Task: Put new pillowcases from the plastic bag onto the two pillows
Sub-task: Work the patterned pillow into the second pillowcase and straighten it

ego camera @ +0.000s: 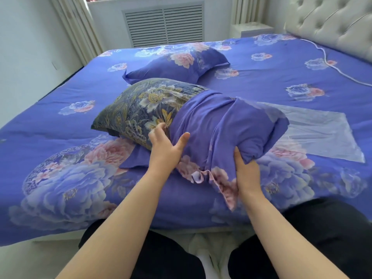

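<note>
The pillow (pixel 145 109) lies across the near part of the bed (pixel 60 121), its dark gold-flowered half bare on the left and its right half inside the new purple pillowcase (pixel 225 125). The pillowcase's open edge runs across the middle of the pillow, bunched in folds, and a loose flap with pink flowers hangs off the pillow's near side between my wrists. My left hand (pixel 164 147) sits at that open edge on the pillow's near side, fingers curled over the hem where purple cloth meets the dark cover, thumb spread flat on the purple. My right hand (pixel 246 172) is clamped on the pillow's near right corner, pinching the gathered pillowcase from below.

Just right of the pillow, touching its far right end or nearly so, the plastic bag (pixel 322 133) lies flat and see-through on the bed. Behind the pillow, close to its far edge, the second pillow (pixel 177 63) rests already in a matching purple flowered case. Left of the pillow the bed is open as far as its left edge by the wall. Far right of the pillow a white cable (pixel 330 65) trails along the bed below the padded headboard (pixel 332 23). Beyond the second pillow, past the bed's far edge, a slatted vent (pixel 164 25) sits in the wall.
</note>
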